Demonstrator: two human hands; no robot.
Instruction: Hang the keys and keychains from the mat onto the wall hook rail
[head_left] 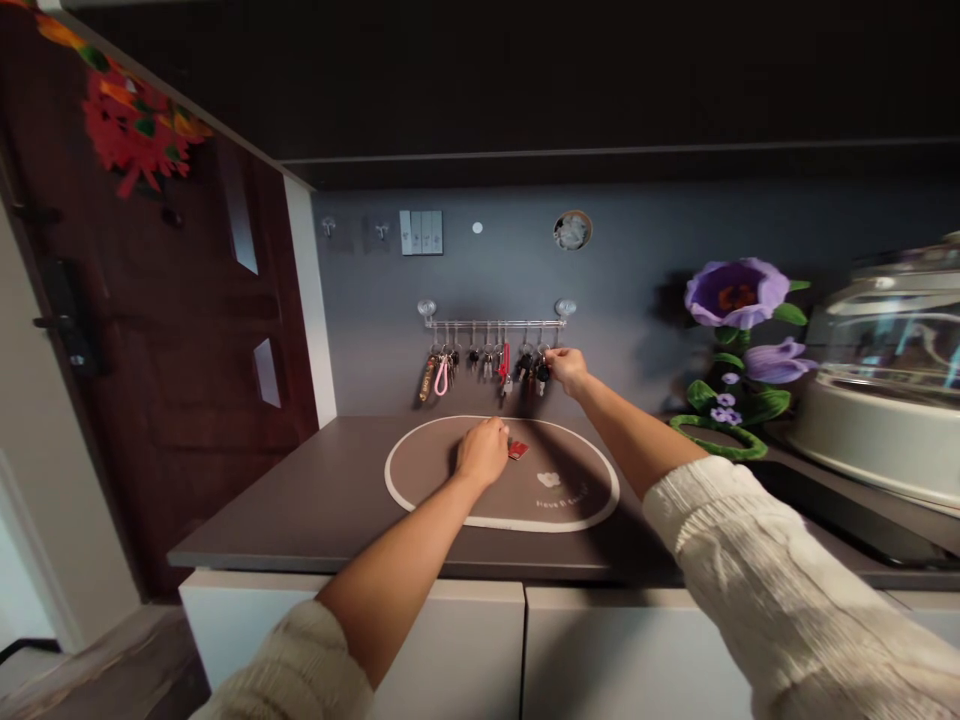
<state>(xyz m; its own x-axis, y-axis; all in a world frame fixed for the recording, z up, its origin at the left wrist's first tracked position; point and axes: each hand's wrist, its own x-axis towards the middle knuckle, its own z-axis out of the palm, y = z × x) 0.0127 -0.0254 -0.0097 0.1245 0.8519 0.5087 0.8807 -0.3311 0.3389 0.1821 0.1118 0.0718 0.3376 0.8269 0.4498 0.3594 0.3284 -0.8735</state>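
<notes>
My right hand [568,371] reaches to the right end of a clear hook rail [495,323] on the wall. Its fingers pinch a key ring with keys [541,376] hanging from the last hook. Several other bunches of keys hang along the rail, among them one with a pink loop strap [441,378] and one with a red strap [505,362]. Low over the oval brown mat [427,490], my left hand [484,450] has its fingers curled closed. Beside those fingertips is a small red item [518,450]; whether they hold it is unclear.
A dark cabinet [525,80] overhangs the counter [300,490]. Right of the rail stand purple artificial flowers [739,295] and a white domed container [885,410], with a dark flat panel [847,515] before them. At left is a brown door [202,370].
</notes>
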